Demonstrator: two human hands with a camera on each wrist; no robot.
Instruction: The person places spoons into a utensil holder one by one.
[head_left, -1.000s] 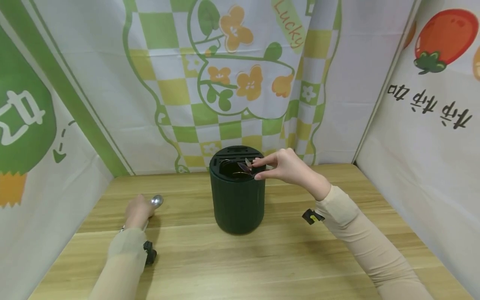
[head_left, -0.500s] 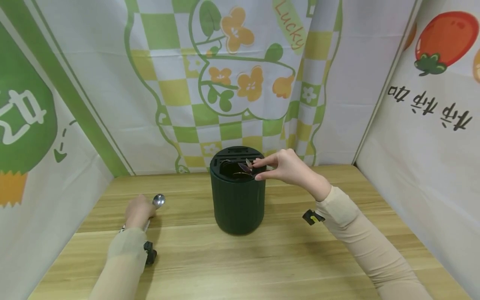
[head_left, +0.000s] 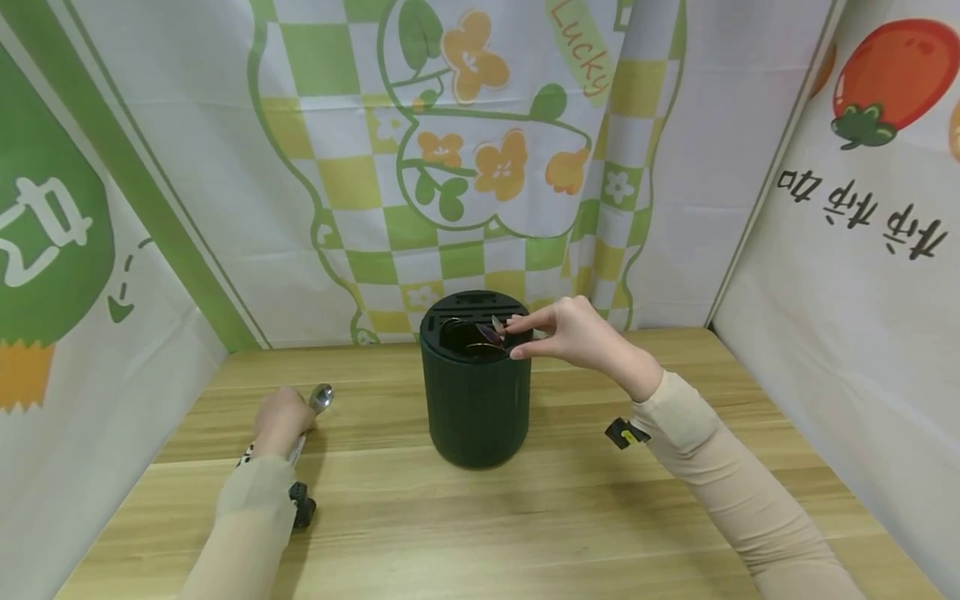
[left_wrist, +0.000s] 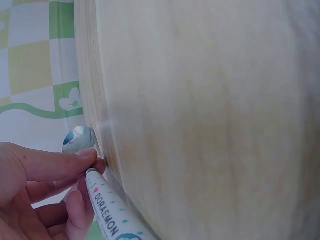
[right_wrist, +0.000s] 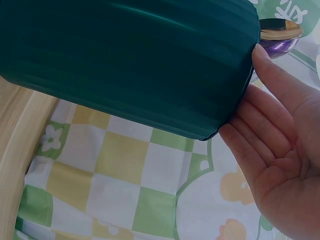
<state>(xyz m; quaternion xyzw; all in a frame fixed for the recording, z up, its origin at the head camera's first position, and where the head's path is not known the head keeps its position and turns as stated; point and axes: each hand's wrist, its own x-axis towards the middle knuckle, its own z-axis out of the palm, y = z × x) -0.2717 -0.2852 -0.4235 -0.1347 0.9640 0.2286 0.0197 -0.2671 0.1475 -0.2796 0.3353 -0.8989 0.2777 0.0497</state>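
Note:
My left hand [head_left: 283, 418] pinches a spoon low over the left of the table. The silver spoon bowl [head_left: 321, 398] sticks out past my fingertips. In the left wrist view its white handle [left_wrist: 108, 210] is printed with DORAEMON and blue figures. A dark green ribbed utensil holder [head_left: 476, 408] stands upright at the table's middle, with a slotted top. My right hand [head_left: 573, 337] holds its right rim, thumb towards the front and fingers over the top. Shiny spoon bowls show inside the opening close to my fingertips; one purple and gold bowl [right_wrist: 280, 37] rises above the rim.
The wooden table [head_left: 420, 533] ends at a printed checkered curtain [head_left: 420, 208] just behind the holder. White printed cloth walls stand at the left [head_left: 112, 400] and right [head_left: 847, 333]. Each wrist wears a small black camera.
My left hand has shifted slightly to the right with the spoon, and its bowl has turned and moved a little further up and right. My right hand and the holder stay put.

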